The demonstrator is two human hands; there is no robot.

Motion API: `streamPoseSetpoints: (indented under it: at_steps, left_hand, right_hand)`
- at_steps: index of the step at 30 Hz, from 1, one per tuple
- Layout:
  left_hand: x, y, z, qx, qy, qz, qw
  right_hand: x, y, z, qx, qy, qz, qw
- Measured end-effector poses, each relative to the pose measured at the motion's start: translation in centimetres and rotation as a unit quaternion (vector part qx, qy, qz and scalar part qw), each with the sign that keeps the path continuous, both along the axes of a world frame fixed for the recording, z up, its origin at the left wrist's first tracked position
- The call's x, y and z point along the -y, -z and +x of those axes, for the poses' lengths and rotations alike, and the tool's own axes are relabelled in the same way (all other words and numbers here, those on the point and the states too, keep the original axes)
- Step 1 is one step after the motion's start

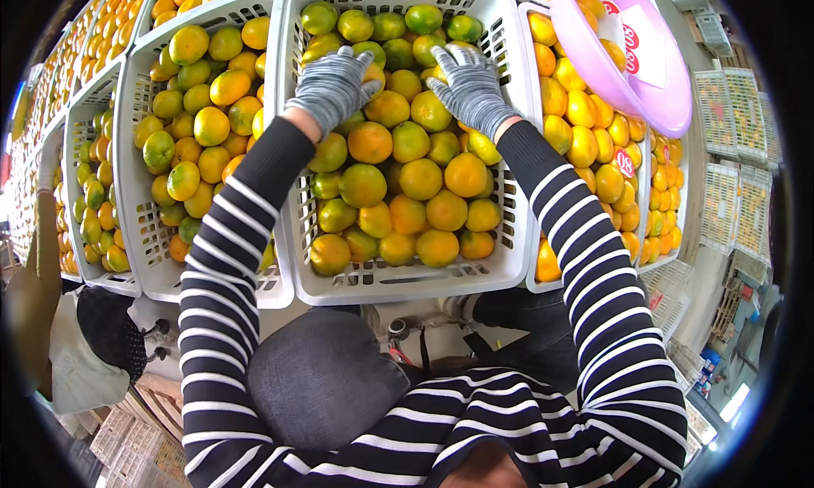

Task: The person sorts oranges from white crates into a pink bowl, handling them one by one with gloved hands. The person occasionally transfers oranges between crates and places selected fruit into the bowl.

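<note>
A white slatted plastic crate (407, 293) stands in front of me, filled with green-and-orange mandarins (420, 180). Near its far left part lies my left hand (331, 89), in a grey knit glove, its fingers stretched over the fruit and its thumb apart beside a mandarin. My right hand (475, 89), gloved the same way, rests over the fruit at the far right with fingers spread. Both palms face down, so the fruit directly under them is hidden. Neither hand visibly lifts a mandarin.
More crates flank mine: a left crate (144, 259) of greenish mandarins and a right crate (543, 263) of oranger ones. A pink plastic basin (670, 81) sits tilted on the right-hand fruit, with round red-and-white labels inside. Stacked crates (721, 115) stand farther right.
</note>
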State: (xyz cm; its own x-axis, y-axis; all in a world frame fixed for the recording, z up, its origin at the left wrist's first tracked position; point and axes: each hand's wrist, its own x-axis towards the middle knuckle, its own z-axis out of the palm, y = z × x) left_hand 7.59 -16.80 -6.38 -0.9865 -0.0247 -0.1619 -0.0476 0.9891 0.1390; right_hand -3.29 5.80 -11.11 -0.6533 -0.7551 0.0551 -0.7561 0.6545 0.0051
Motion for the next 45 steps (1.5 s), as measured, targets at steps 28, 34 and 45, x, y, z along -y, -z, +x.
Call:
streamPoseSetpoints:
  at_steps: [28, 34, 45]
  left_hand:
    - [12.4, -5.1, 12.3, -0.347, -0.297, 0.473, 0.753]
    - [10.8, -1.0, 17.5, -0.310, -0.352, 0.516, 0.716]
    - [16.3, -2.6, 25.2, -0.387, -0.384, 0.277, 0.791]
  right_hand:
    - [8.3, -1.6, 4.7, 0.118, -0.128, -0.034, 0.984]
    - [14.7, -4.1, 8.0, -0.007, -0.183, 0.062, 0.981]
    - [14.4, -2.7, 11.2, 0.091, -0.198, 0.074, 0.973]
